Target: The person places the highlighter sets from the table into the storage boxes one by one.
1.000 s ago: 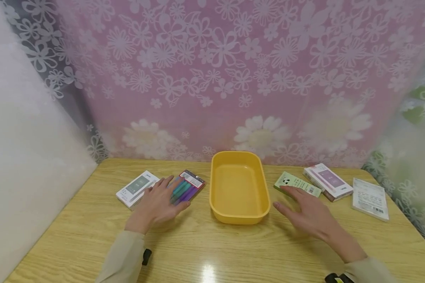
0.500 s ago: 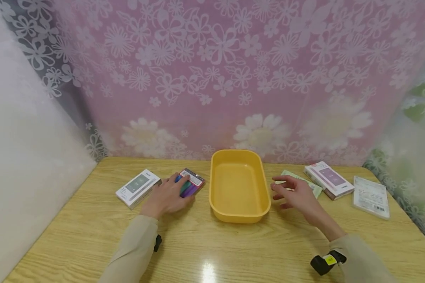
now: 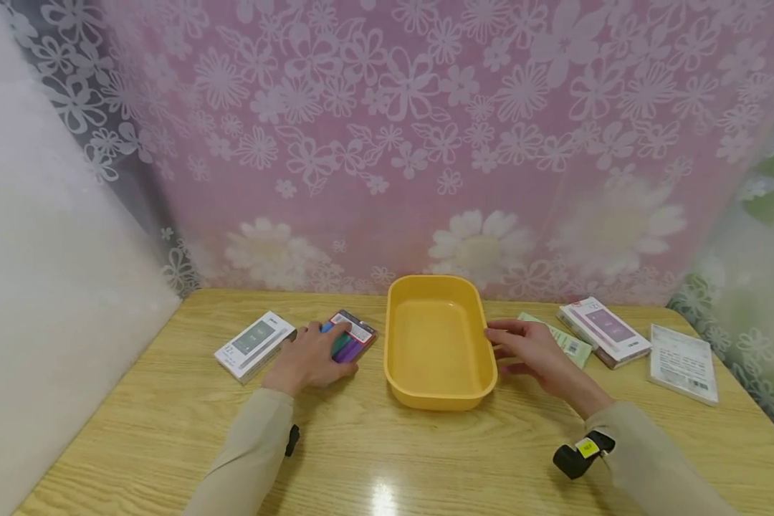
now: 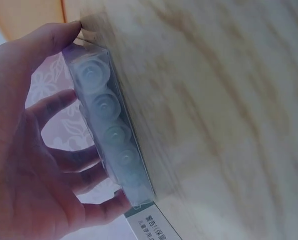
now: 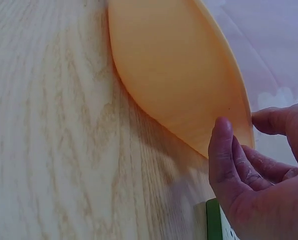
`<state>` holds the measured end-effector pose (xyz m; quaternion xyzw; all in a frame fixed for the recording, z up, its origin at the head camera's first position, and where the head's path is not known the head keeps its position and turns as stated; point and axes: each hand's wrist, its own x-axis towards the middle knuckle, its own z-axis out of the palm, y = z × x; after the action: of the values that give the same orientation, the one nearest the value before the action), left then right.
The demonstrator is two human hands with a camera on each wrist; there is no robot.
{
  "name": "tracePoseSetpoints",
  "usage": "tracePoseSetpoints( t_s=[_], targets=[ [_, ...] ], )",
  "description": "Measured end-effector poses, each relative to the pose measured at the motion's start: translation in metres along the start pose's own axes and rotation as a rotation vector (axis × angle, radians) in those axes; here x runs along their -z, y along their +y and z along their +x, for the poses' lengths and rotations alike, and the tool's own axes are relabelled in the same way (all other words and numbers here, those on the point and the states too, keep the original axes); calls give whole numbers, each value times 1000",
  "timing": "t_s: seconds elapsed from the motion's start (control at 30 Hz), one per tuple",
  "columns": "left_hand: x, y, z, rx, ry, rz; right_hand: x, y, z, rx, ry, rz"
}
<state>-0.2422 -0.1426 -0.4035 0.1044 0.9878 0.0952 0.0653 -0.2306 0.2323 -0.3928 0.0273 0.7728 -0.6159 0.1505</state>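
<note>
My left hand point(image 3: 309, 362) grips a clear pack of coloured markers point(image 3: 359, 337) lying on the table, left of the yellow bin. In the left wrist view the round ends of the markers point(image 4: 105, 106) face the camera; my thumb sits at one corner, the fingers come over the pack's top. My right hand point(image 3: 542, 355) is beside the right side of the yellow plastic bin point(image 3: 441, 399), one fingertip touching its rim. In the right wrist view the other fingers are bent close to the outer wall point(image 5: 173, 65), not wrapped round it.
A white box with a grey-green panel point(image 3: 251, 345) lies left of my left hand. Right of my right hand lie a green box point(image 3: 578, 349), a white-and-purple box point(image 3: 609, 331) on something dark, and a flat white pack point(image 3: 684, 362). A floral curtain point(image 3: 387, 143) hangs behind the table.
My left hand has shifted right onto the marker pack, uncovering the white box. My right hand has moved from over the green box leftward to the bin's rim.
</note>
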Motion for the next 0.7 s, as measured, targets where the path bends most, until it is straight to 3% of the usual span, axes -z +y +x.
tracePoseSetpoints(
  t_s=[0.3, 0.7],
  targets=[
    [3, 6, 11, 30, -4, -11, 3, -5, 3, 14, -18, 59],
    [3, 5, 7, 31, 6, -56, 3, 1, -11, 13, -73, 51]
  ],
)
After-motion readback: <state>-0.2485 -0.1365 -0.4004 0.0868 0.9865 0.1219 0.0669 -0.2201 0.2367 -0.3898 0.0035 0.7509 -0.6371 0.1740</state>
